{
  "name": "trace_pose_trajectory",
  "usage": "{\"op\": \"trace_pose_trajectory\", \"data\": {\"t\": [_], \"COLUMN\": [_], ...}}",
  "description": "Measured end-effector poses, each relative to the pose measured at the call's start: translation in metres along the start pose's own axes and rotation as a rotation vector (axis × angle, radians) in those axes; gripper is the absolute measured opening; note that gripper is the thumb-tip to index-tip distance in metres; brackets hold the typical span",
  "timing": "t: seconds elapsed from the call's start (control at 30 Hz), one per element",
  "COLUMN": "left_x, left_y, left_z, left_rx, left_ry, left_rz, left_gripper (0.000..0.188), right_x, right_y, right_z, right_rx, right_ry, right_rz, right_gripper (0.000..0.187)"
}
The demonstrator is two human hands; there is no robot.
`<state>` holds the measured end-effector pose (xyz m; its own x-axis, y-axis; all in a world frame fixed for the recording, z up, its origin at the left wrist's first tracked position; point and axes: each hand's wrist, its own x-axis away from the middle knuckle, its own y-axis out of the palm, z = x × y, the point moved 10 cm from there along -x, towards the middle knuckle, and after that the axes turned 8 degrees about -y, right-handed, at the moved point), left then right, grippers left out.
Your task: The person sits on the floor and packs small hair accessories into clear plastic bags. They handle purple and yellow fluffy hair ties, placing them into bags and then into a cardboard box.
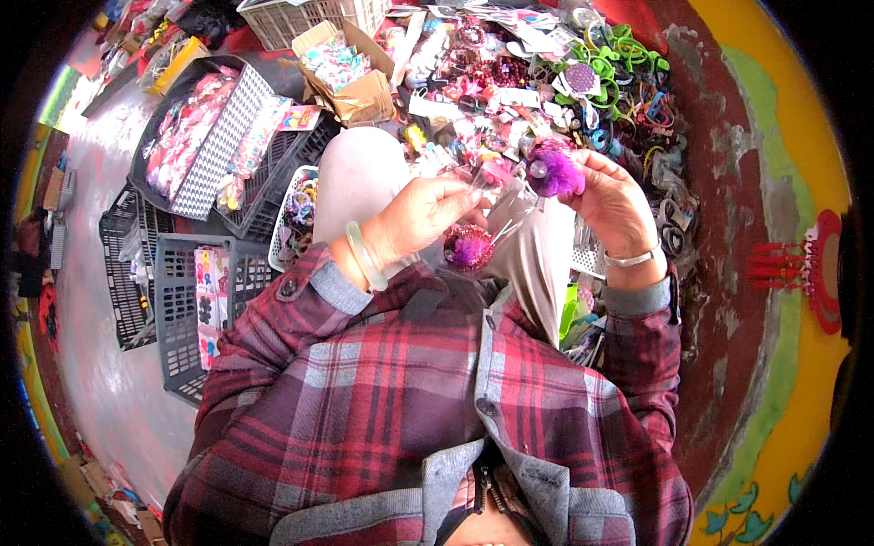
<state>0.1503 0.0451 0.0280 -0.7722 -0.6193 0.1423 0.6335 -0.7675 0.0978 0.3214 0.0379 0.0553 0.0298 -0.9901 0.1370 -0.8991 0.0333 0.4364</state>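
My right hand point(617, 207) pinches a purple fluffy ornament point(555, 173) with a dark sparkly part and a shiny round spot. My left hand point(421, 215) is closed at the fingertips on a piece of clear plastic point(492, 175), above my lap. Just below its fingers hangs a second ornament point(469, 247), sparkly red with a purple fluffy middle. Thin pale strands point(515, 217) run between the two ornaments; whether they join them I cannot tell. My legs point(360, 173) are bent beneath my hands.
A heap of packaged hair accessories point(496, 77) lies ahead, with green bands point(628, 55) at its right. A cardboard box point(369, 107) of small packets stands beyond my left knee. Dark plastic crates point(182, 309) and a checked box point(223, 136) stand to the left.
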Motion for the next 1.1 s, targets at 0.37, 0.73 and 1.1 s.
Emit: {"op": "trace_pose_trajectory", "data": {"t": [0.37,0.73,1.1], "left_x": [0.009,0.005,0.003], "left_y": [0.007,0.01,0.014], "left_z": [-0.016,-0.009,-0.017], "left_rx": [0.24,0.155,0.314], "left_ry": [-0.187,-0.03,-0.143], "left_rz": [0.011,0.006,-0.058], "left_gripper": [0.041,0.033,0.035], "right_x": [0.002,0.004,-0.004], "right_y": [0.015,0.037,0.032], "right_z": [0.025,0.015,0.001], "right_rx": [0.209,0.612,0.779], "right_ry": [0.183,0.105,-0.022], "right_rz": [-0.072,-0.383,-0.244], "right_gripper": [0.012,0.011,0.011]}}
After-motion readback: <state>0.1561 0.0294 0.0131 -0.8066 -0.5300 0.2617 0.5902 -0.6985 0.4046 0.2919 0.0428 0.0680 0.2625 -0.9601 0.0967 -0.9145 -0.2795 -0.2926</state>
